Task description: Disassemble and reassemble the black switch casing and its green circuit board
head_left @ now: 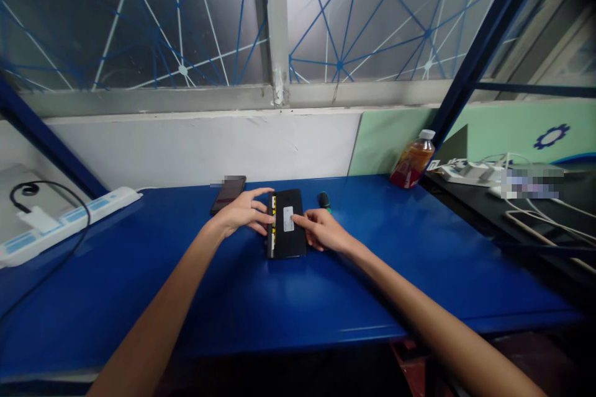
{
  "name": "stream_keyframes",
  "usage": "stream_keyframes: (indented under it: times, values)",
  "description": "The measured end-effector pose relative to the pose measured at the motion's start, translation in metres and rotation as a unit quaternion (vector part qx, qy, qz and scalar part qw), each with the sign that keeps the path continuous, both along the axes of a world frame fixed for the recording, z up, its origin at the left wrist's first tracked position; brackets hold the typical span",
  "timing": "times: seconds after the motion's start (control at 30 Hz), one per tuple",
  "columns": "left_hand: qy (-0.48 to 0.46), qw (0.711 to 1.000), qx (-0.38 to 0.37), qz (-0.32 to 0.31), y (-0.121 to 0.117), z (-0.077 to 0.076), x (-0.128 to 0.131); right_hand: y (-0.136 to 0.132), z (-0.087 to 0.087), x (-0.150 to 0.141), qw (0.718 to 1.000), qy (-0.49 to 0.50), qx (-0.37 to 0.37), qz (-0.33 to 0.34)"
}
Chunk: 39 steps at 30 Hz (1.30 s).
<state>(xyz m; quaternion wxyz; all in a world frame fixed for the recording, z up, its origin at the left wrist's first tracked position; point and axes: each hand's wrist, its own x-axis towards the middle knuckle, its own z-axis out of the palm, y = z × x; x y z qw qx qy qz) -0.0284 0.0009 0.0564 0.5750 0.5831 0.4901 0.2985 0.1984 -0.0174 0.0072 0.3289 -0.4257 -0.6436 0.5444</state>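
A flat black rectangular case lies on the blue table in front of me, with a white label on its upper face. A strip with yellow, black and white parts runs along its left side. My left hand reaches over that side, fingers spread, fingertips at the strip and the case's edge. At the opposite edge, my right hand grips the case, thumb on top near the label and the other fingers curled. Just beyond my right hand is a black and green handle, partly hidden, perhaps of a screwdriver.
A dark phone rests behind my left hand. On the left stands a white power strip with a black cable. A bottle of reddish drink is at the back right. Chargers and white cables cover a neighbouring dark surface.
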Motion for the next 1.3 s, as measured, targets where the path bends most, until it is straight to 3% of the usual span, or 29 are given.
stream_keyframes:
  times: [0.13, 0.27, 0.43, 0.63, 0.77, 0.9, 1.03, 1.3]
  values:
    - [0.016, 1.0, 0.006, -0.013, 0.0, -0.015, -0.008, 0.0, -0.007, -0.004, 1.0, -0.008, -0.017, 0.016]
    - [0.085, 0.992, 0.089, -0.035, 0.005, -0.022, -0.007, -0.002, -0.002, -0.003, 0.999, -0.025, -0.028, 0.011]
    - [0.206, 0.962, 0.164, -0.068, 0.013, -0.029, -0.008, -0.002, 0.002, -0.002, 0.996, -0.068, -0.054, 0.012]
    - [0.302, 0.924, 0.224, -0.062, 0.011, -0.035, -0.008, 0.003, -0.003, 0.003, 0.989, -0.141, -0.025, 0.022]
    - [0.305, 0.899, 0.281, -0.139, -0.004, -0.031, -0.009, 0.002, -0.002, 0.004, 0.986, -0.162, -0.013, 0.021]
    - [0.33, 0.87, 0.29, -0.222, -0.018, -0.031, -0.012, 0.0, 0.002, 0.002, 0.991, -0.122, -0.052, 0.015]
    - [0.324, 0.868, 0.315, -0.206, -0.021, -0.038, -0.011, -0.002, 0.005, 0.002, 0.99, -0.1, -0.098, 0.0]
    - [0.323, 0.866, 0.337, -0.176, -0.02, -0.049, -0.011, -0.002, 0.006, 0.003, 0.991, -0.076, -0.107, 0.0]
